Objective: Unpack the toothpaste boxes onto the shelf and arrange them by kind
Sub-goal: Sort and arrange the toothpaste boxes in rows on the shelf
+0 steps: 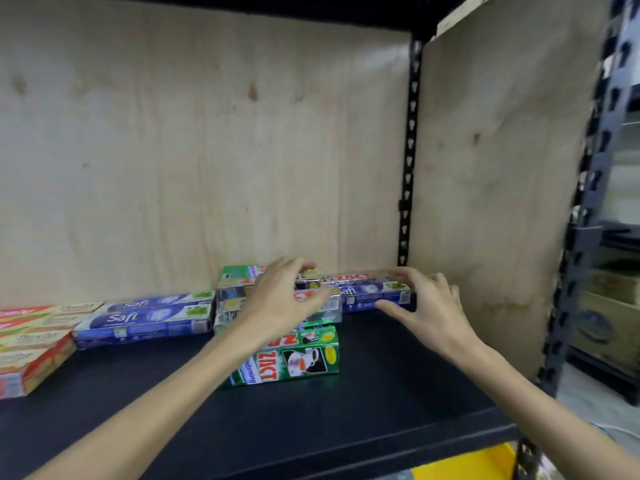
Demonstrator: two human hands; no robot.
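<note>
Toothpaste boxes lie on the black shelf board (pixel 346 420) in groups, all placed here relative to the green Zact box (pixel 298 356) at the middle front; that box lies flat, its printed face up, its near end towards the camera, clear of both hands. Directly behind it sits a pile of silver and green Zact boxes (pixel 242 299), stacked unevenly against the plywood back panel (pixel 207 150); the exact count in the pile cannot be told. Left of the green Zact box, two blue Safi boxes (pixel 145 320) lie side by side lengthwise, touching the pile at their right ends; further left, at the frame edge, a stack of red and cream boxes (pixel 34 344) rests on the board, brand lettering too blurred to read. Behind and right of the green Zact box, a further blue Safi box (pixel 374 294) lies against the back panel with a red-lettered box on top of it.

Left hand (pixel 280 303): fingers spread and slightly curled, over the pile, gripping nothing visibly; whether it touches the pile cannot be told. Right hand (pixel 426 306): thumb and fingers parted, bracketing the right end of the rear Safi box; contact uncertain. A black slotted upright (pixel 410 150) stands in the rear corner beside the plywood side panel (pixel 502 168).
</note>
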